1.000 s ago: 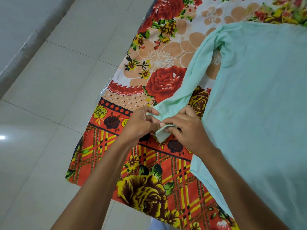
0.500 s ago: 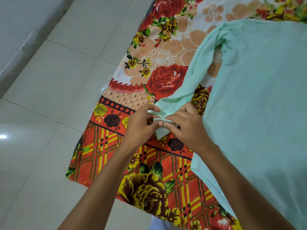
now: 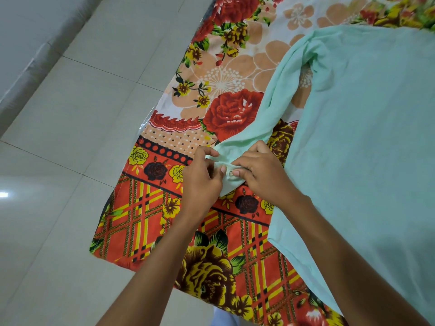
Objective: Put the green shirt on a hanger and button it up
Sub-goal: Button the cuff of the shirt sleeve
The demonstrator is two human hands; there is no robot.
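Both hands, left hand (image 3: 202, 177) and right hand (image 3: 261, 175), pinch the soft pale green cotton shirt's (image 3: 367, 137) cuff, probably buttoning it; next, the button needs a push through.

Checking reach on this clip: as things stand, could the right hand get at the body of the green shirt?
Probably yes. The right hand pinches the sleeve cuff, and the green shirt lies flat right beside its wrist with nothing on top. It would have to release the cuff first.
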